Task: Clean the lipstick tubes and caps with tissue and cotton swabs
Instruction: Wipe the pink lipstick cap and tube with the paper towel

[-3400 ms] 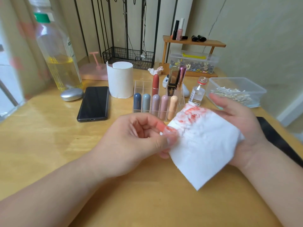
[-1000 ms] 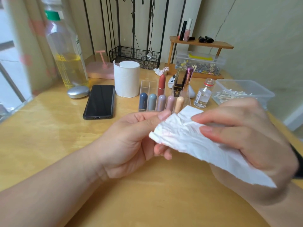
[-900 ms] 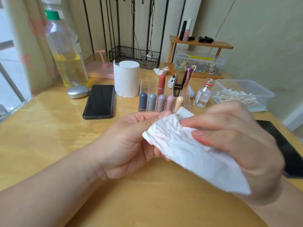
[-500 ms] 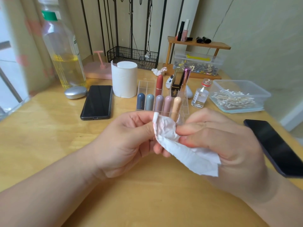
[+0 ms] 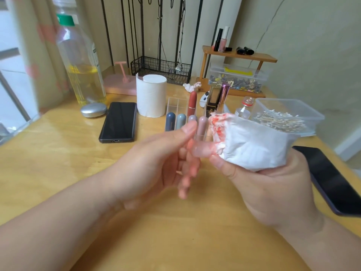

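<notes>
My right hand point(image 5: 273, 184) grips a crumpled white tissue point(image 5: 254, 145) with red lipstick smears on its left end, held above the table's middle. My left hand point(image 5: 164, 159) is just left of it, blurred, with relaxed fingers that hold nothing; one fingertip touches the tissue's stained end. Behind the hands, a clear organiser point(image 5: 176, 103) holds several capped lipstick tubes: grey-blue point(image 5: 170, 120), pale grey point(image 5: 180, 120), mauve point(image 5: 202, 126), and a taller red one point(image 5: 192, 102). A clear box of cotton swabs point(image 5: 283, 118) stands at the right.
A tissue roll point(image 5: 151, 94), a black phone point(image 5: 118, 122), a silver pebble-shaped object point(image 5: 93, 110) and a large oil bottle point(image 5: 78, 61) stand at the back left. A small glass bottle point(image 5: 244, 110) is near the swabs. Another dark phone point(image 5: 332, 178) lies right.
The tissue has been bunched up into my right hand, stained side now showing. My left hand has let go of the tissue and its fingers have spread.
</notes>
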The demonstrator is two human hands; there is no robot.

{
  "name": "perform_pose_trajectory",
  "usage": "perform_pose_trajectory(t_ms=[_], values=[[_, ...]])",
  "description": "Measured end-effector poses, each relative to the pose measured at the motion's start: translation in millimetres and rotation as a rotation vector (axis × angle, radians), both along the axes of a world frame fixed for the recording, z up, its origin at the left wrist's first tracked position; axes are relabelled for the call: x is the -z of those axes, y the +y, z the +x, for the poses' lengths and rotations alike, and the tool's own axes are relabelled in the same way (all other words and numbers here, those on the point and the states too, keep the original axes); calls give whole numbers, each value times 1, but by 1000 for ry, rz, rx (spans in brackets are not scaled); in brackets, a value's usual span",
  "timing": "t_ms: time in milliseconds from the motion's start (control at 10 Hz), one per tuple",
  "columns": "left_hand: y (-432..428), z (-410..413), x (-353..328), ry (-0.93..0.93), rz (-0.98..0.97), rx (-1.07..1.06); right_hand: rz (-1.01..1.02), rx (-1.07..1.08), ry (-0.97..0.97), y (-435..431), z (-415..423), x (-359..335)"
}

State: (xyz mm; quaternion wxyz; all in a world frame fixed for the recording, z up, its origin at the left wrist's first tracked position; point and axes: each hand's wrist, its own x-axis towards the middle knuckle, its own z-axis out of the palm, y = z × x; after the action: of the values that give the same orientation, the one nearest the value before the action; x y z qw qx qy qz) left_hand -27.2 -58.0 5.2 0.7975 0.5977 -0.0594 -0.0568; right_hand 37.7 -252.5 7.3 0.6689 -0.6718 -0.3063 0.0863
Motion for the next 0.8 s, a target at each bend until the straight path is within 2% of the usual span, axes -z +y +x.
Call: perform_pose_trajectory(t_ms=[100,300,400,500,600,800], values=[[0,-4,-4,241,45,131,26,18,-1,-5,8,3],[-4,-7,-8,364,-138,240,-14,-9,45,-2,7,11],[-9,-9,-10,406,-132,186,-93,-3,21,-1,7,6],[-18,-11,-10,403,-135,67,-48,8,-97,5,5,4],[-27,-11,-5,376,-128,-37,-33,-42,-60,9,9,6],[-34,-14,-2,215,44,-116,120,-287,274,7,14,7]])
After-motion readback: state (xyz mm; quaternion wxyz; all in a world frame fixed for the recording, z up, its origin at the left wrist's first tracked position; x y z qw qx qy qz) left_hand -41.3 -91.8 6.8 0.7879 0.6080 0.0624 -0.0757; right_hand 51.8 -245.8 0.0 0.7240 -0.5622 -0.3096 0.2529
